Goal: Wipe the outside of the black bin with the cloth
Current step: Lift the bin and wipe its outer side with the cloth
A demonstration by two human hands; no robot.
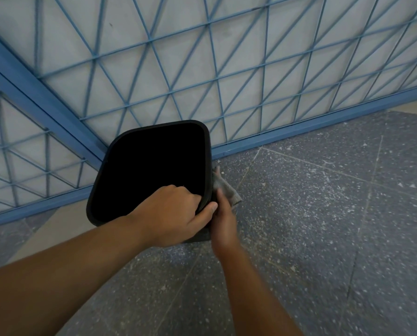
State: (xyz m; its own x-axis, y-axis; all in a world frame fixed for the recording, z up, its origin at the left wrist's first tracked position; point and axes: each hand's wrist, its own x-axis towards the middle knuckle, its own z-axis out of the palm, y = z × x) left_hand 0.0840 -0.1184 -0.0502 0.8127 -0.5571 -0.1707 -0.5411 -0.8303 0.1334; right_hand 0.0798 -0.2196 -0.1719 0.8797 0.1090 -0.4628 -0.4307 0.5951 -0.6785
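Observation:
The black bin stands on the floor in the corner, its dark square opening facing up at me. My left hand grips the near right corner of its rim, fingers curled inside and thumb outside. My right hand presses a grey cloth against the bin's right outer wall. Most of that wall and part of the cloth are hidden behind the rim and my hands.
Blue metal grille panels over a pale wall close in the corner behind and left of the bin. Dark speckled stone floor spreads to the right and toward me.

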